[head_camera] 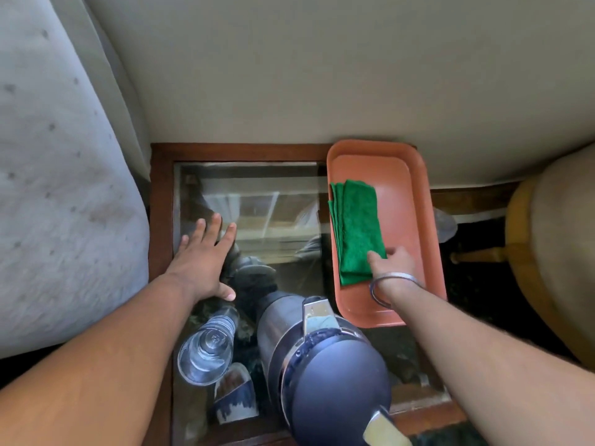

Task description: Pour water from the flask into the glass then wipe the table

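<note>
A steel flask (309, 358) with a dark blue lid stands upright on the glass-topped table (257, 201) near its front edge. Just left of it stands a clear glass (207, 349) with water in it. A folded green cloth (357, 230) lies in an orange tray (415, 201) on the table's right side. My right hand (391, 268), with a metal bangle at the wrist, pinches the cloth's near end. My left hand (203, 259) rests flat on the glass top with its fingers spread, holding nothing.
A grey cushioned seat (64, 188) presses against the table's left edge. A beige wall (322, 75) runs behind the table. At the right stands a yellow wooden chair (553, 252) with a beige cushion. The table's frame (161, 204) is dark wood.
</note>
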Demonstrator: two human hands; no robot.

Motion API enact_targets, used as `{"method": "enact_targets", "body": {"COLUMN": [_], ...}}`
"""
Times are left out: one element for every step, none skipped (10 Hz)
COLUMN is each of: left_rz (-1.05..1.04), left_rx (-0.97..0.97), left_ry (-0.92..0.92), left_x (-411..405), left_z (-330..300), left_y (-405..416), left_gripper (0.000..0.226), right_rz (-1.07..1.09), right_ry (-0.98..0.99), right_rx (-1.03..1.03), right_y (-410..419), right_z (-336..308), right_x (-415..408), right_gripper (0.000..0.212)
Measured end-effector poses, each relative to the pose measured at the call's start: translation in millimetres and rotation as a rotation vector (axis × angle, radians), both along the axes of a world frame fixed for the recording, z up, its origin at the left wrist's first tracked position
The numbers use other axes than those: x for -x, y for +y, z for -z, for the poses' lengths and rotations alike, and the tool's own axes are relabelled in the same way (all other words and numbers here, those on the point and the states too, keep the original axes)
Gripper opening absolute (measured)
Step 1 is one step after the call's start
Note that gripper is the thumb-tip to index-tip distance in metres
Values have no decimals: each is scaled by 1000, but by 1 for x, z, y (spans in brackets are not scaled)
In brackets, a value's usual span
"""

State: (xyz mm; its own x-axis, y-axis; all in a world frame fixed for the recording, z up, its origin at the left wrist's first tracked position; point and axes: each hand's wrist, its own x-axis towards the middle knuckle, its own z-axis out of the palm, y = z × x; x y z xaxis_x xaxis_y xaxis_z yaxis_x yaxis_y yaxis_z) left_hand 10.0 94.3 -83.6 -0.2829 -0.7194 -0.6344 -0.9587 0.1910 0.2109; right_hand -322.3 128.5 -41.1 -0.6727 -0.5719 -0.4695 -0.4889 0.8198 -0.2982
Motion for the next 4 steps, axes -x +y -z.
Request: {"method": "enact_targets", "body": {"left_rz": [4,19,23,19], "left_rx": [3,3,2,40], "left_ry": [-5,5,3,15], "left_x": [1,0,-2,10], "left_z": [-1,3,-2,-22], "left_y": [1,-2,1,-5], "left_gripper": [146,146,145,141], "right_rz": [-674,-932,-935,-995], "right_ry": [289,189,173,298], "right_rx": [-16,-179,-263,-185], "right_y": [-10,-32,-33,-40], "right_z": [-4,5,10,-5], "right_x": [-2,-7,-12,-21], "right_gripper": [54,68,72,70]}}
